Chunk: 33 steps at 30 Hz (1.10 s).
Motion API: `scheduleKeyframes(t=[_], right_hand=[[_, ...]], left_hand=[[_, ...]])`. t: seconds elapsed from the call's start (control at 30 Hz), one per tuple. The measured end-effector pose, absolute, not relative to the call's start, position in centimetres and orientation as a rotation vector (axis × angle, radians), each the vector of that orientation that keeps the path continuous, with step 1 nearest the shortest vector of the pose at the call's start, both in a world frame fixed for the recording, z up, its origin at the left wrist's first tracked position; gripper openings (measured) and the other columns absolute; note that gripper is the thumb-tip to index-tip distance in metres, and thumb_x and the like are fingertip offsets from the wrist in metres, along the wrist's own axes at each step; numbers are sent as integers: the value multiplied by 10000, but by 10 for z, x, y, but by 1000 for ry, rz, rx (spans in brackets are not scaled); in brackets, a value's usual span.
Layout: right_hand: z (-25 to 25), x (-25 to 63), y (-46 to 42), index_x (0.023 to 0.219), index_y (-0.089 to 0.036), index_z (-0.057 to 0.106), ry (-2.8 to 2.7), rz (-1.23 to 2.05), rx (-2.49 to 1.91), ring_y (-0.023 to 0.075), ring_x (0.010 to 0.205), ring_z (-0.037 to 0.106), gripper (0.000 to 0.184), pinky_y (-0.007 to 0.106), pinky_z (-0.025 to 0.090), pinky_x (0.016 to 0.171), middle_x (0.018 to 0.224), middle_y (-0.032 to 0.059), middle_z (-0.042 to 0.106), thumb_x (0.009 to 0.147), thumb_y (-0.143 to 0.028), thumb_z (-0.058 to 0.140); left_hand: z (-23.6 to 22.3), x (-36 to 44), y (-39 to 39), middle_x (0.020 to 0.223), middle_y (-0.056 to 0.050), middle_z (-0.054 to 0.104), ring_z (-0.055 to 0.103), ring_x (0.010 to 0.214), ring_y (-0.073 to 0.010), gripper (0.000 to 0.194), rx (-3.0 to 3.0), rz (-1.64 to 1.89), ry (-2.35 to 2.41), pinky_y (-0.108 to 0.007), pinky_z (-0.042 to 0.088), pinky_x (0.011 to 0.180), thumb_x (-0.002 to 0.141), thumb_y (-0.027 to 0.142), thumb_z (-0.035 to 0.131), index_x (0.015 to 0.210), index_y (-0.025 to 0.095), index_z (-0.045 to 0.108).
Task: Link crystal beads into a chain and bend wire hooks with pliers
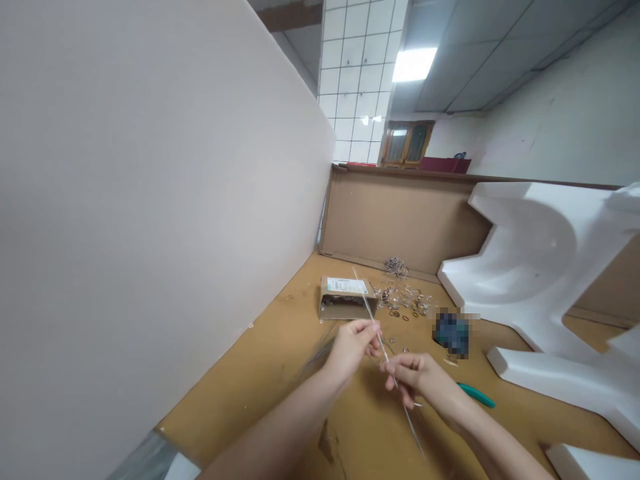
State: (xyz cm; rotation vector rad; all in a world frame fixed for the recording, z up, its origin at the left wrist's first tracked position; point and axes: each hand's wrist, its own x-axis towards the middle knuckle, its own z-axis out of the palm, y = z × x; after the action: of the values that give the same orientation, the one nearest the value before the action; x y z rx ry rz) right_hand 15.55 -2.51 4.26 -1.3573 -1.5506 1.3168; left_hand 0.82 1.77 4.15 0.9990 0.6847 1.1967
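A long thin metal rod (364, 298) runs slantwise from near the small box down past both hands. My left hand (353, 345) pinches it at the upper part, fingers closed round it. Just below and to the right, my right hand (419, 379) is closed on the rod's lower part, which sticks out beneath toward me. Both hands hover over the brown cardboard work surface (280, 360).
A small open cardboard box (345, 297) lies behind the hands, with a scatter of small metal rings and clips (403, 297) beside it. Green-handled pliers (477, 395) lie at the right. White foam pieces (530, 267) stand right; a white panel (150, 200) walls the left.
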Motion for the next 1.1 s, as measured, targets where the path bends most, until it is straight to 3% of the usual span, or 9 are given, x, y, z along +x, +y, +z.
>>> scheduleKeyframes(t=[0.23,0.33,0.5,0.6,0.77,0.93,1.1], right_hand=[[9,150,-35,798,-131,655,-1611,1474,-1472,57,357,486,435,186,337,387,633,40,676,694,-539,544],[3,164,-21,777,-125,665,-1698,1435,-1605,104,422,568,446,210,400,417,667,63,693,707,-541,522],[20,223,41,853,-134,647,-1802,917,-2041,179,737,627,331,259,473,629,869,70,670,841,-408,462],[24,246,77,1065,-164,551,-1851,613,-2280,184,905,582,257,368,481,759,1081,65,579,850,-301,515],[7,239,111,1117,-169,521,-1935,393,-2472,196,941,570,291,393,479,779,1133,72,551,848,-283,521],[5,226,121,1123,-158,515,-1920,464,-2459,200,940,571,306,397,480,776,1131,76,550,845,-283,527],[27,236,111,1097,-160,534,-1738,767,-2185,184,898,583,278,367,493,741,1109,70,563,848,-282,523]], left_hand=[[12,2,23,655,-24,593,502,506,-75,360,896,1142,711,-199,400,496,638,415,664,808,98,635],[1,-4,31,616,-15,585,499,480,-75,380,906,1075,714,-202,391,485,608,445,678,753,99,617],[-14,-3,40,584,-7,575,478,462,-66,425,845,1040,735,-190,367,457,561,477,698,728,98,607],[-22,-2,39,575,-3,569,469,448,-62,460,809,996,744,-187,355,443,549,506,696,741,97,610],[-19,-1,39,572,-1,567,466,432,-66,479,833,977,738,-199,355,435,545,533,687,746,104,613],[-15,-1,40,560,-2,564,471,426,-76,497,877,1008,754,-213,365,434,530,552,684,736,107,611],[-12,-2,49,554,11,549,458,417,-67,518,980,1008,765,-207,370,431,532,576,663,750,111,604]])
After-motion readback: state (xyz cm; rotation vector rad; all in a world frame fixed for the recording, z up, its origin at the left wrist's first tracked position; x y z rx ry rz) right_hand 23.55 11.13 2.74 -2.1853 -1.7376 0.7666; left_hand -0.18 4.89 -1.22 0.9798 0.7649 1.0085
